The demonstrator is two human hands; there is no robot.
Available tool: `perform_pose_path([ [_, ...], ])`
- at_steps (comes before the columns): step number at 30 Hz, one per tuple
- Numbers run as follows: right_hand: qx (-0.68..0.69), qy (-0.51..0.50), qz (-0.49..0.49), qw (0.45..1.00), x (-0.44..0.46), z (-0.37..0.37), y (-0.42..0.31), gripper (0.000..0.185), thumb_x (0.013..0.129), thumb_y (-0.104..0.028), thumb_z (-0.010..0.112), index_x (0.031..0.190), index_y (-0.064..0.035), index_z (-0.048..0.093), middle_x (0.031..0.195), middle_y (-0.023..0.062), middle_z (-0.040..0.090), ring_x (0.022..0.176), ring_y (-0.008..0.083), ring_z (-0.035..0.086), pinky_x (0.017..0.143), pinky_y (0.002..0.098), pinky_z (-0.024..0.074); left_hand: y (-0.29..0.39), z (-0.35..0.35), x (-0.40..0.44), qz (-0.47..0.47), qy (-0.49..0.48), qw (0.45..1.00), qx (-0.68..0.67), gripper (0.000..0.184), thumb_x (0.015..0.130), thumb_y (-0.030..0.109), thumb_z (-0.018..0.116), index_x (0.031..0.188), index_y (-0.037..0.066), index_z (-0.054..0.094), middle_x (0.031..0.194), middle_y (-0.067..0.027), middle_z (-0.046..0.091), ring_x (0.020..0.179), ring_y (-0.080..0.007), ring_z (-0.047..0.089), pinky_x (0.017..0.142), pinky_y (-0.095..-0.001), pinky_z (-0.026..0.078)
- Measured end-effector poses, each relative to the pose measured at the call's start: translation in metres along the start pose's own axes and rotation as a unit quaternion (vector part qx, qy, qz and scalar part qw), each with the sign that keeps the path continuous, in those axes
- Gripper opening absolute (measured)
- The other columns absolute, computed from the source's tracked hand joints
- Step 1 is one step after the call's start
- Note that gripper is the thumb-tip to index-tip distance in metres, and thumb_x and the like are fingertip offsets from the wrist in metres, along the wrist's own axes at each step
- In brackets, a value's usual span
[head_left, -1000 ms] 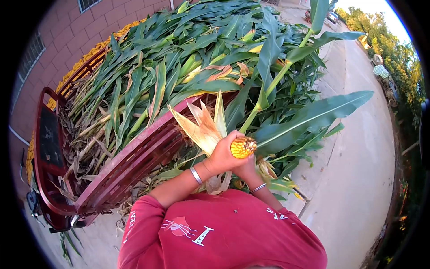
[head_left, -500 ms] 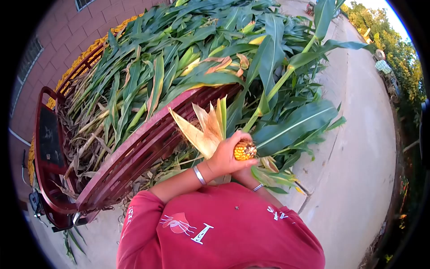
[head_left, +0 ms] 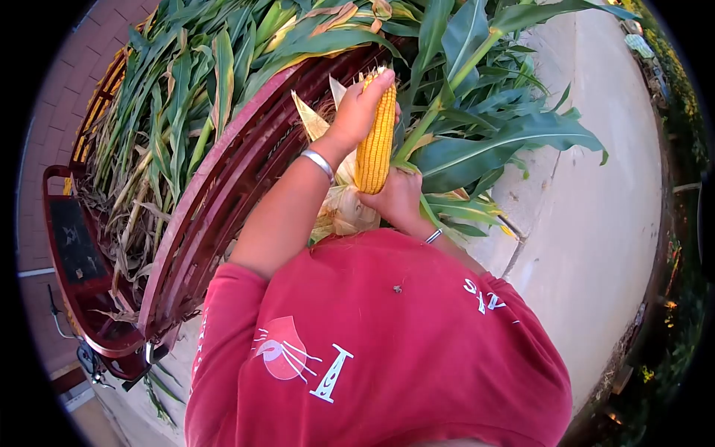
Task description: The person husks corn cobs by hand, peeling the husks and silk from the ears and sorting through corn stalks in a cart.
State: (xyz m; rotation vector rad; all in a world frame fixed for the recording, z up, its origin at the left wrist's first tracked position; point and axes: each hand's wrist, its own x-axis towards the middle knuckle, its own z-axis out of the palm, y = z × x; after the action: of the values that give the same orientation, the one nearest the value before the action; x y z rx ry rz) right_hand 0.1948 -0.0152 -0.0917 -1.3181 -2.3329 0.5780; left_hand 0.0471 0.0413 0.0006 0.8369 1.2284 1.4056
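Observation:
A yellow ear of corn (head_left: pixel 376 141) stands nearly upright in front of my chest, its kernels bare. My left hand (head_left: pixel 361 108) is closed round its upper end, with the thumb near the tip. At its base my right hand (head_left: pixel 398 197) grips the ear's lower end beside a green stalk (head_left: pixel 465 67) with long leaves. Pale dry husk (head_left: pixel 346 208) hangs peeled back below and to the left of the ear. Some fingers of both hands are hidden behind the corn.
A dark red cart (head_left: pixel 201 194) on the left carries a heap of green corn stalks (head_left: pixel 171 104). More leafy stalks (head_left: pixel 514 134) lie beyond my hands. Concrete paving (head_left: pixel 596 194) runs along the right, with a brick wall (head_left: pixel 56 141) at the far left.
The ear has tipped up so its long side shows. My left hand has moved up toward its tip, and my right hand has come into clearer view. The camera view has tilted downward.

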Motion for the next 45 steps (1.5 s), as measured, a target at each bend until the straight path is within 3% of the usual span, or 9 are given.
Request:
perform_pose_path([
  [2, 0.015, -0.076, 0.007, 0.997, -0.007, -0.002, -0.004, 0.055, 0.055, -0.048, 0.079, 0.078, -0.0014, 0.062, 0.074, 0.0175, 0.064, 0.075, 0.0331, 0.063, 0.090, 0.0440, 0.0396, -0.007, -0.014, 0.011, -0.113, 0.061, 0.990, -0.057, 0.056, 0.085, 0.059, 0.053, 0.085, 0.003, 0.055, 0.068, -0.0115, 0.060, 0.059, -0.0194, 0.060, 0.057, -0.0312, 0.050],
  [7, 0.037, -0.119, -0.024, 0.992, 0.000, 0.004, 0.011, 0.054, 0.058, -0.050, 0.076, 0.078, -0.0010, 0.063, 0.074, 0.0174, 0.064, 0.077, 0.0334, 0.062, 0.087, 0.0414, 0.0413, -0.051, -0.045, 0.017, -0.102, 0.145, 0.980, -0.088, 0.058, 0.084, 0.062, 0.052, 0.087, 0.004, 0.054, 0.070, -0.0106, 0.059, 0.061, -0.0198, 0.060, 0.058, -0.0325, 0.051],
  [15, 0.047, -0.090, -0.106, 0.989, 0.011, 0.024, 0.100, 0.066, 0.062, -0.047, 0.079, 0.106, -0.0029, 0.059, 0.105, 0.0168, 0.062, 0.106, 0.0347, 0.055, 0.095, 0.0426, 0.0400, -0.031, 0.040, -0.014, 0.212, -0.046, 0.956, 0.198, 0.026, 0.084, 0.023, 0.064, 0.095, 0.001, 0.055, 0.079, -0.0043, 0.056, 0.073, -0.0099, 0.053, 0.066, -0.0257, 0.046],
  [22, 0.001, 0.007, 0.015, 1.000, 0.012, -0.053, 0.155, 0.062, 0.066, -0.030, 0.079, 0.117, -0.0041, 0.056, 0.116, 0.0158, 0.058, 0.115, 0.0335, 0.051, 0.097, 0.0422, 0.0398, 0.025, 0.064, 0.000, 0.329, -0.138, 0.917, 0.178, 0.034, 0.075, 0.025, 0.073, 0.094, 0.002, 0.057, 0.081, -0.0065, 0.056, 0.072, -0.0176, 0.057, 0.069, -0.0290, 0.047],
  [27, 0.100, 0.078, 0.058, 0.990, 0.030, -0.125, 0.118, 0.050, 0.079, -0.021, 0.069, 0.123, -0.0040, 0.053, 0.120, 0.0152, 0.059, 0.114, 0.0301, 0.053, 0.100, 0.0389, 0.0402, 0.019, 0.083, 0.001, 0.500, -0.210, 0.768, 0.342, 0.044, 0.067, 0.040, 0.078, 0.088, 0.006, 0.058, 0.079, -0.0113, 0.059, 0.072, -0.0278, 0.061, 0.064, -0.0357, 0.050],
  [30, 0.357, 0.043, 0.096, 0.928, 0.039, -0.124, 0.083, 0.049, 0.082, -0.024, 0.065, 0.125, -0.0048, 0.051, 0.120, 0.0141, 0.059, 0.113, 0.0284, 0.054, 0.097, 0.0387, 0.0429, -0.004, 0.089, -0.003, 0.494, -0.270, 0.753, 0.341, 0.044, 0.068, 0.042, 0.077, 0.087, 0.007, 0.057, 0.079, -0.0104, 0.058, 0.072, -0.0282, 0.061, 0.061, -0.0379, 0.050],
  [35, 0.712, -0.172, 0.197, 0.651, 0.047, -0.101, 0.062, 0.048, 0.087, -0.029, 0.060, 0.129, -0.0062, 0.049, 0.122, 0.0123, 0.058, 0.111, 0.0256, 0.056, 0.092, 0.0384, 0.0475, -0.020, 0.086, -0.020, 0.369, -0.433, 0.688, 0.451, 0.043, 0.076, 0.045, 0.071, 0.100, 0.012, 0.057, 0.091, -0.0061, 0.061, 0.081, -0.0284, 0.062, 0.067, -0.0381, 0.051],
  [39, 0.767, -0.235, 0.223, 0.554, 0.052, -0.102, 0.068, 0.047, 0.092, -0.032, 0.055, 0.131, -0.0073, 0.047, 0.123, 0.0109, 0.058, 0.109, 0.0234, 0.058, 0.089, 0.0381, 0.0511, -0.001, 0.060, -0.034, 0.460, -0.341, 0.704, 0.420, 0.055, 0.073, 0.046, 0.074, 0.113, 0.012, 0.058, 0.107, -0.0060, 0.062, 0.103, -0.0280, 0.057, 0.093, -0.0395, 0.042],
  [45, 0.728, -0.237, 0.227, 0.602, 0.058, -0.087, 0.089, 0.051, 0.097, -0.035, 0.049, 0.140, -0.0107, 0.037, 0.125, 0.0108, 0.056, 0.106, 0.0215, 0.060, 0.080, 0.0391, 0.0570, 0.027, -0.008, -0.021, 0.317, -0.025, 0.816, 0.484, 0.089, 0.058, 0.028, 0.087, 0.130, 0.001, 0.042, 0.132, -0.0183, 0.047, 0.123, -0.0341, 0.045, 0.105, -0.0415, 0.036],
])
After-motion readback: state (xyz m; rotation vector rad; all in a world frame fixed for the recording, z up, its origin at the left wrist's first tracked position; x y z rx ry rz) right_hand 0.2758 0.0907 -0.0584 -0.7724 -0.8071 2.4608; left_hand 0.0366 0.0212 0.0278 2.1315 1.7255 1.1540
